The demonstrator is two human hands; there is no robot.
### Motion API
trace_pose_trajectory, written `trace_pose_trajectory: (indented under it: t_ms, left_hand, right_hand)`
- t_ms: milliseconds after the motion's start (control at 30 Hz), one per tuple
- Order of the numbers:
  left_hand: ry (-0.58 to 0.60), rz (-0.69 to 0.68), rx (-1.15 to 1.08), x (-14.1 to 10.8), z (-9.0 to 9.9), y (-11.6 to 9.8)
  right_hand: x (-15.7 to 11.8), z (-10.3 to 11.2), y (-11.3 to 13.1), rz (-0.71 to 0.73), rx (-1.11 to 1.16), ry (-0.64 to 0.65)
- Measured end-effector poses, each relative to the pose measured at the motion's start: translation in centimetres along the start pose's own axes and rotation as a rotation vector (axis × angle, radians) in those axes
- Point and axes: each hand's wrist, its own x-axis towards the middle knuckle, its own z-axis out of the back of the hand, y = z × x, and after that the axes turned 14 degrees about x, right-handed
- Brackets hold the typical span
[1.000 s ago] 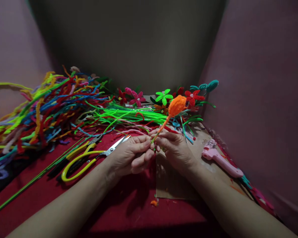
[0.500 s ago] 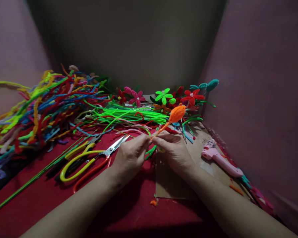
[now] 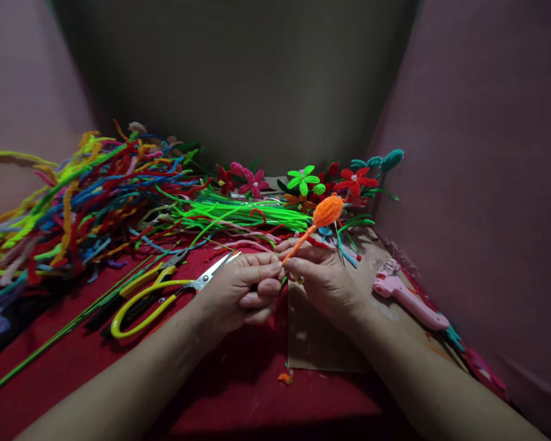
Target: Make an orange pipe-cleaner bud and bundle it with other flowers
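An orange fuzzy bud [image 3: 328, 211] on a thin orange stem tilts up and to the right between my hands. My right hand [image 3: 327, 278] pinches the lower part of the stem between thumb and fingers. Closed at the stem's bottom end is my left hand [image 3: 245, 291], its fingertips touching those of the right. Just left of that hand lie scissors [image 3: 152, 306] with yellow and red handles, their blades partly behind it. Pliers [image 3: 140, 282] with yellow and black handles rest beside the scissors.
A heap of coloured fuzzy stems [image 3: 78, 208] covers the left. Green stems [image 3: 252, 213] and finished flowers [image 3: 303, 179] lie at the back. A pink glue gun [image 3: 411, 297] sits on cardboard [image 3: 324, 343] at the right. Red cloth [image 3: 239, 392] covers the table.
My left hand has turned, so its curled fingers now show below the stem. The green pieces beneath the hands are now mostly hidden. The orange bud has barely moved.
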Motion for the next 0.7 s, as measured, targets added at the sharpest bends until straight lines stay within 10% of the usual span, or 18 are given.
trace_pose_trajectory:
  t_ms: [333, 700]
  left_hand:
    - [-0.629, -0.455, 1.146, 0.0, -0.6, 1.4]
    - [-0.111, -0.105, 0.068, -0.2, -0.4, -0.3]
  right_hand:
    - [-0.1, 0.3, -0.8, 0.106, -0.242, -0.146]
    - [-0.2, -0.2, 0.5, 0.0, -0.086, -0.061]
